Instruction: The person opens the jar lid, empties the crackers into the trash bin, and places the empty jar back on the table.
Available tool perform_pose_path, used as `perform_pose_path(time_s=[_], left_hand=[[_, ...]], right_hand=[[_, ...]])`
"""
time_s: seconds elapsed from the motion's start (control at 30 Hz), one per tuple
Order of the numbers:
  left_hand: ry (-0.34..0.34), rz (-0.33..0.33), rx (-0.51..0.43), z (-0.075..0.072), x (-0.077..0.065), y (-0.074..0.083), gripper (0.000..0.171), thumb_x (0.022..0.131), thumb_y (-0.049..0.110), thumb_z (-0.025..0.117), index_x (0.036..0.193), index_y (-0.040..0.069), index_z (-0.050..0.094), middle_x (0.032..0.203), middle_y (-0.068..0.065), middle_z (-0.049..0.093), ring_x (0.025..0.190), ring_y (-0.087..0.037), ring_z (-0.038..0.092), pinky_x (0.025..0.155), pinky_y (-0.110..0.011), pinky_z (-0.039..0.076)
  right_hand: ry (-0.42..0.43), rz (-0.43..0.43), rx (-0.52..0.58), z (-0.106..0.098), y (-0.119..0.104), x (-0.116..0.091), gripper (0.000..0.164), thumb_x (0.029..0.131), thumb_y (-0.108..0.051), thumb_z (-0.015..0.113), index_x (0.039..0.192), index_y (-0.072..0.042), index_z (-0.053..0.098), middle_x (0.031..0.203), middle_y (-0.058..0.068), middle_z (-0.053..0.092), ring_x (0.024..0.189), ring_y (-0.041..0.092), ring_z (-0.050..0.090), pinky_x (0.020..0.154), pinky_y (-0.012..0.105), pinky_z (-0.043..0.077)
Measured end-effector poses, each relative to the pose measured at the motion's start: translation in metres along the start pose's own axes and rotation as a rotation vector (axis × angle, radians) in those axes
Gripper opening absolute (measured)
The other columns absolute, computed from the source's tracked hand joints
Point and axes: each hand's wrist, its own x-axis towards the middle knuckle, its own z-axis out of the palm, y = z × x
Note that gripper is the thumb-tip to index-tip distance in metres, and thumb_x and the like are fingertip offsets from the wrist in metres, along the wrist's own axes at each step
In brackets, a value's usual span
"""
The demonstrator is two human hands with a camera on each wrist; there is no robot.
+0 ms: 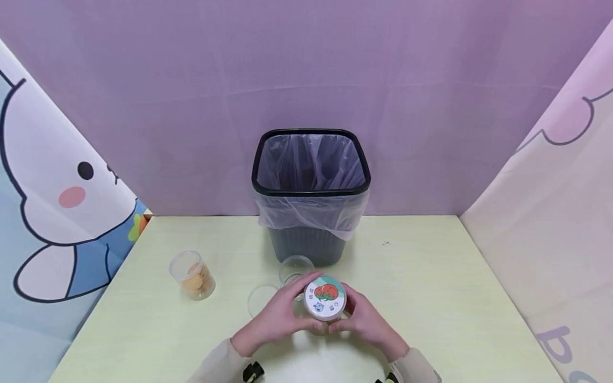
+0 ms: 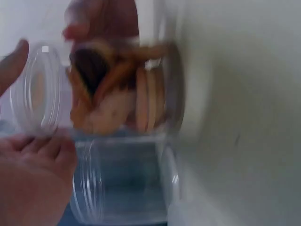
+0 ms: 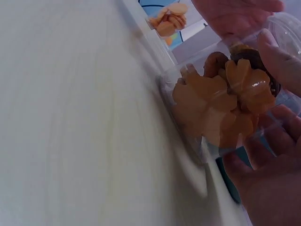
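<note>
Both hands hold a clear plastic jar (image 3: 211, 103) near the front middle of the table. Its round lid (image 1: 325, 298) carries a picture of orange fruit with green leaves. Flower-shaped orange-brown biscuits (image 3: 207, 101) and some darker pieces show through the wall. In the head view my left hand (image 1: 280, 314) curls round the jar's left side just below the lid. My right hand (image 1: 366, 319) grips the opposite side, with the two thumbs close together at the front. Behind the held jar stands an uncovered clear jar (image 2: 129, 183), partly hidden by the left hand.
A dark grey bin (image 1: 306, 242) with a black rim and clear liner stands at the table's back middle. A clear round lid (image 1: 261, 299) lies left of the hands. Farther left is an open clear jar (image 1: 192, 275) with orange biscuits. Printed cloth walls border the table.
</note>
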Motion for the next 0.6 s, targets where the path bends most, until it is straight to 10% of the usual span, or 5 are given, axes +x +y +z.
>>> perform_pose_path(time_s=[0.27, 0.6], left_hand=[[-0.127, 0.031, -0.092, -0.010, 0.008, -0.006, 0.089, 0.077, 0.020, 0.086, 0.153, 0.016, 0.039, 0.153, -0.003, 0.042, 0.141, -0.023, 0.037, 0.112, -0.044, 0.035], [-0.098, -0.005, -0.165, -0.004, 0.007, -0.010, 0.090, 0.076, 0.016, 0.085, 0.153, 0.014, 0.040, 0.156, -0.005, 0.039, 0.143, -0.025, 0.033, 0.114, -0.045, 0.031]], right_hand=[[-0.093, 0.049, 0.047, -0.009, 0.000, 0.002, 0.087, 0.074, 0.002, 0.082, 0.149, -0.001, 0.039, 0.145, 0.016, 0.049, 0.131, 0.017, 0.049, 0.109, 0.026, 0.036], [-0.095, 0.072, 0.043, -0.011, 0.001, 0.002, 0.089, 0.075, -0.001, 0.083, 0.151, 0.000, 0.036, 0.149, 0.017, 0.046, 0.133, 0.014, 0.047, 0.110, 0.025, 0.034]])
